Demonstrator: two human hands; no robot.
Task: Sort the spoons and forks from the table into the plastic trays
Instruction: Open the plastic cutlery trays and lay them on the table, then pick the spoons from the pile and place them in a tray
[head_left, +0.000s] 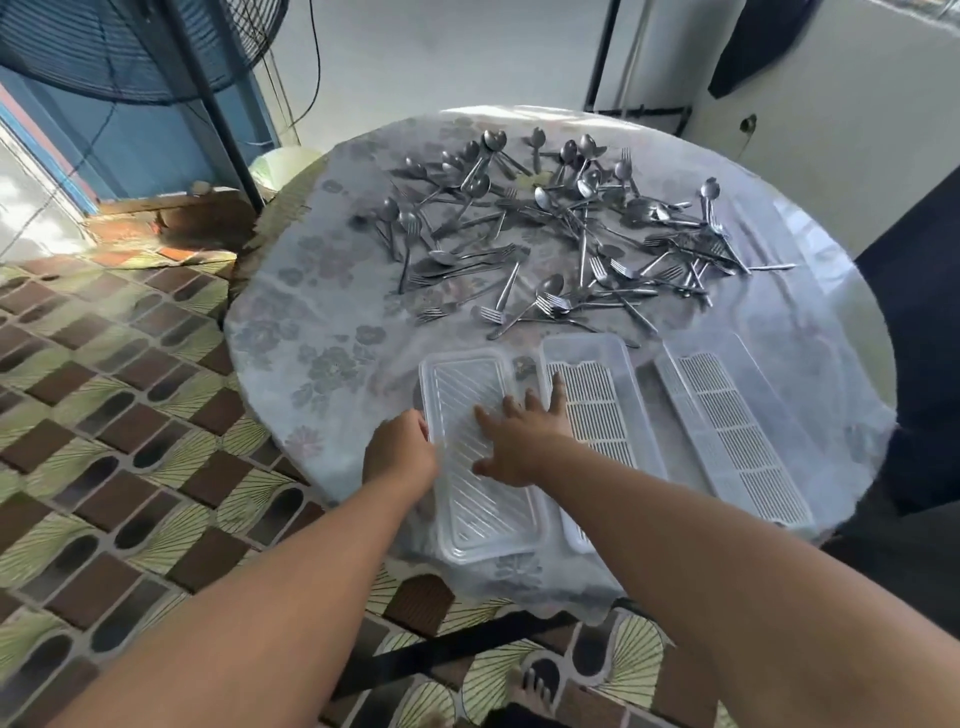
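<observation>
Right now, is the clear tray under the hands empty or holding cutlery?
Empty. The ribbed clear tray shows only its bare base; all cutlery lies piled on the table beyond.

Both forearms are bare, with no sleeves, watch or rings on the left hand (397, 449) or right hand (519, 441). A bare foot (530, 691) shows below.

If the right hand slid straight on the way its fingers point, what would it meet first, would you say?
Probably the slotted tray beside the clear lid: the right hand lies flat, fingers aimed up-right, the longest fingertip apparently at its rim already.
</observation>
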